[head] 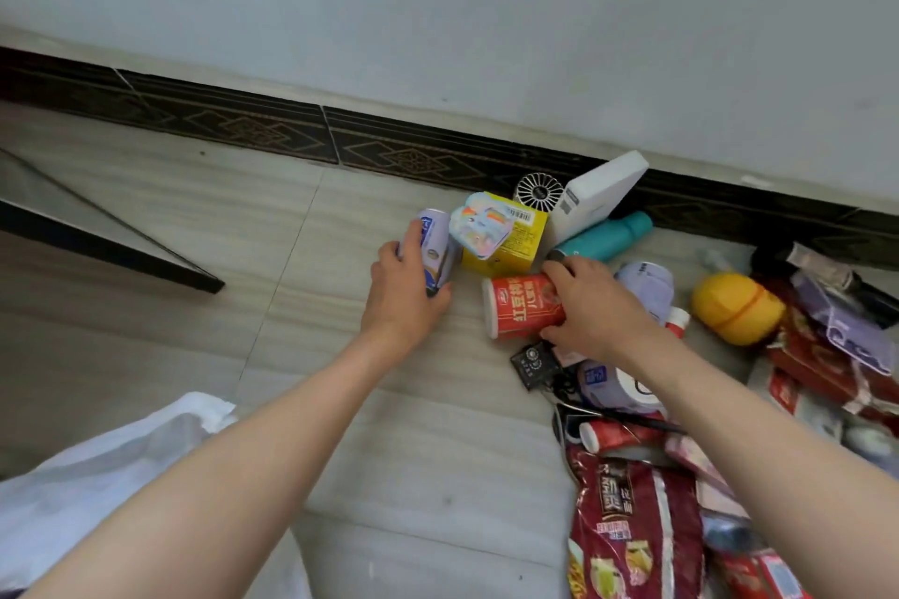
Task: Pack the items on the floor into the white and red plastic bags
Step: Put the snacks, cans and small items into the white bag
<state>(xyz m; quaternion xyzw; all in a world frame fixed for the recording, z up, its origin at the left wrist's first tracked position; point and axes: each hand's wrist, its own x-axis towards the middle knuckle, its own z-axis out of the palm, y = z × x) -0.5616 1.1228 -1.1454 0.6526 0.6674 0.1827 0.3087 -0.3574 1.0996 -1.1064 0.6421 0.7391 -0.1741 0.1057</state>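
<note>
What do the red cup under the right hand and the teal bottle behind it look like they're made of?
Red cup: probably paper or thin plastic, printed matt wrap, white rim. Teal bottle: likely coated metal or hard plastic; smooth satin sheen, no label seen. Right hand grips the cup.

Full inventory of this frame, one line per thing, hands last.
can: 1, pale purple, left of pile
cup: 1, red, on its side, mid-pile
yellow box: 1, between can and white box
white box: 1, leaning at the baseboard
bottle: 1, teal, lying by white box
fan: 1, silver, by the baseboard
ball: 1, yellow, right
snack bag: 1, red, bottom right
white bag: 1, bottom left
left hand: grips can
right hand: grips cup
</note>
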